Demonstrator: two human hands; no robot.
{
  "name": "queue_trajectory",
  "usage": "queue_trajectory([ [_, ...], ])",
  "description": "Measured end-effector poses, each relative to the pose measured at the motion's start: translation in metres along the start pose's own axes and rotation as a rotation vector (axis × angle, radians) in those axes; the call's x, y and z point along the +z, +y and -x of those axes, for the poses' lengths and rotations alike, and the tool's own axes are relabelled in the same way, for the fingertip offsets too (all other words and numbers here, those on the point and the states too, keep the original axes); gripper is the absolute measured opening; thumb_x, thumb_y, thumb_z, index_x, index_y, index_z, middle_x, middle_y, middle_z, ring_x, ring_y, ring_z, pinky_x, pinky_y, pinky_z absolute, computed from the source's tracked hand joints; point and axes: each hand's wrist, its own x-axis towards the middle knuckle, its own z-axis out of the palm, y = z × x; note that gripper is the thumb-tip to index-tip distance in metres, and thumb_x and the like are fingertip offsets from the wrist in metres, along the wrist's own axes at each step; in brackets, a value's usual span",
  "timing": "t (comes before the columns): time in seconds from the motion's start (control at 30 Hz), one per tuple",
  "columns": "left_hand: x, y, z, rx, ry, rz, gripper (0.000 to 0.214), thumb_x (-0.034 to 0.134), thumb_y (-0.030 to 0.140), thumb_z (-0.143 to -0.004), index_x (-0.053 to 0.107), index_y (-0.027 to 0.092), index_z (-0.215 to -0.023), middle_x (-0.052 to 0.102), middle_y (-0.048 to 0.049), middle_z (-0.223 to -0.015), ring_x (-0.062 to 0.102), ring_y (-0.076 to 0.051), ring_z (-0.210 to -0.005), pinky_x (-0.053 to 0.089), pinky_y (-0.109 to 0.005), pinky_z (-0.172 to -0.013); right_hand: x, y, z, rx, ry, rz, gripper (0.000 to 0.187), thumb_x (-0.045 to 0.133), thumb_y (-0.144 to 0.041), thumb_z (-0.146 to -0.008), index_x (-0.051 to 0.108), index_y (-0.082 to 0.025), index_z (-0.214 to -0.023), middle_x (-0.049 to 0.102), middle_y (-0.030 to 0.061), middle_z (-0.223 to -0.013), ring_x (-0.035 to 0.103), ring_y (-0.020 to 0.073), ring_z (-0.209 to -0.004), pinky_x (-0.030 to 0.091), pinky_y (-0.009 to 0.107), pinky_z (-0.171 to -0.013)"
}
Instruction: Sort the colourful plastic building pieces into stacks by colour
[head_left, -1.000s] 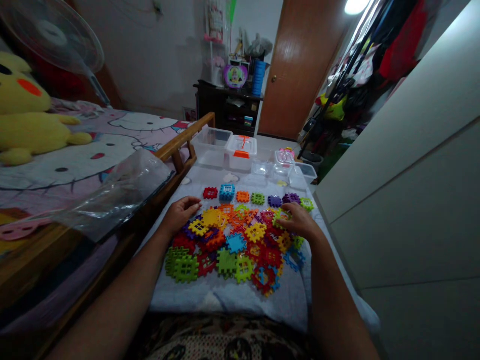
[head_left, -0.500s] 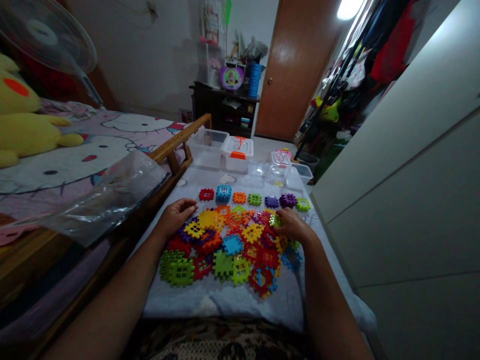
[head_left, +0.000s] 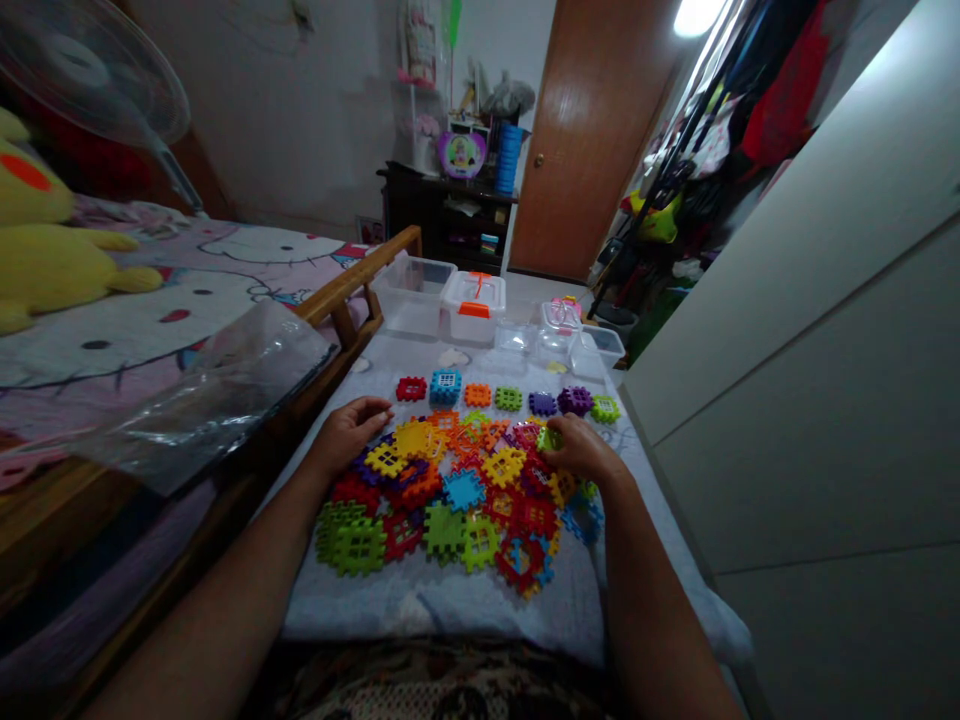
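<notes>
My right hand point(head_left: 586, 447) pinches a light green building block point(head_left: 549, 438) at the right side of a loose pile. My left hand point(head_left: 357, 424) rests at the pile's left edge, fingers stretched out and thumb apart, with nothing in it. Between my hands lie notched square plastic blocks in several colours, among them a yellow block point(head_left: 386, 460), a blue block point(head_left: 464, 489) and a green window block point(head_left: 360, 546). Behind the pile is a row with a red block point(head_left: 411, 389), a blue stack point(head_left: 445, 386), an orange block point(head_left: 478, 395) and a purple block point(head_left: 576, 400).
Clear plastic boxes stand along the far end, including a large bin point(head_left: 415, 300) and a box with orange latches point(head_left: 475, 309). A wooden bed rail point(head_left: 360, 275) and a plastic bag point(head_left: 217, 395) are on the left. A white cabinet point(head_left: 810, 400) borders the right.
My right hand has shifted very slightly, and the green block in it has tilted. The left hand and the pile look the same; the view has moved a little.
</notes>
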Motion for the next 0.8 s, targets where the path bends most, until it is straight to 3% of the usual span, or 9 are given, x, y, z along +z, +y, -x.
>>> queue_trajectory([
  [0.17,0.000,0.001,0.000,-0.005,-0.010,0.017,0.055,0.076,0.062,-0.059,0.070,0.018,-0.092,0.075,-0.0079,-0.091,0.069,-0.026,-0.087,0.054,-0.035,-0.078,-0.011,0.019,0.009,-0.041,0.166,-0.127,0.044,0.067,-0.031,-0.072,0.062,-0.016,-0.113,0.061,0.0111,-0.110,0.056,0.0239,-0.100,0.043,0.034,-0.089],
  [0.37,0.000,0.009,0.005,-0.011,0.007,-0.063,0.052,0.074,0.062,-0.059,0.071,0.020,-0.090,0.075,-0.0060,-0.091,0.069,-0.026,-0.086,0.055,-0.034,-0.078,-0.050,0.086,0.012,0.069,0.397,-0.119,0.044,0.064,-0.030,-0.073,0.061,-0.017,-0.115,0.059,0.0121,-0.110,0.057,0.0257,-0.101,0.044,0.036,-0.090],
  [0.53,0.000,0.009,0.004,-0.033,-0.004,-0.055,0.055,0.074,0.064,-0.056,0.070,0.021,-0.090,0.075,-0.0066,-0.091,0.069,-0.028,-0.087,0.055,-0.034,-0.077,-0.052,0.123,-0.010,0.159,0.326,-0.048,0.046,0.064,-0.023,-0.073,0.059,-0.011,-0.118,0.059,0.0145,-0.114,0.056,0.0255,-0.106,0.044,0.034,-0.094],
  [0.8,-0.003,-0.002,0.000,0.003,-0.018,-0.148,0.057,0.070,0.066,-0.062,0.070,0.020,-0.095,0.075,-0.0067,-0.095,0.069,-0.028,-0.089,0.055,-0.032,-0.077,-0.038,0.135,-0.033,0.089,0.153,0.072,0.054,0.067,-0.017,-0.073,0.058,-0.012,-0.126,0.056,0.0141,-0.125,0.052,0.0250,-0.116,0.039,0.033,-0.101],
])
